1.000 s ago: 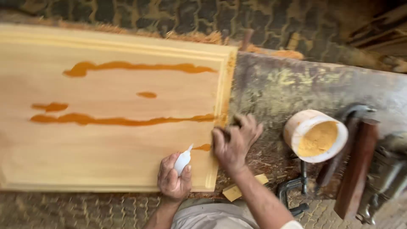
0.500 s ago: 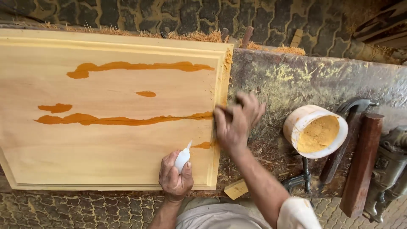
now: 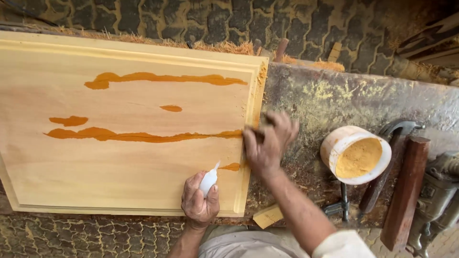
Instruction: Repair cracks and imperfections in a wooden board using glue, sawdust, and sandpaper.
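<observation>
Two hands at work: my left hand (image 3: 200, 203) is wrapped tight around a small white squeeze bottle (image 3: 209, 179), its tip aimed at a short orange smear (image 3: 231, 166) near the right edge of the pale wooden panel (image 3: 119, 157). My right hand (image 3: 267, 141) presses curled fingers onto the panel's moulded border; whether they pinch anything, I cannot tell. Squeezing too hard could flood filler beyond the crack. My right sleeve (image 3: 342, 244) might drag across the long wet streak (image 3: 143, 137), and a careless elbow could tip the white tub (image 3: 356, 154) of yellow powder just beside on the bench (image 3: 311, 95).
</observation>
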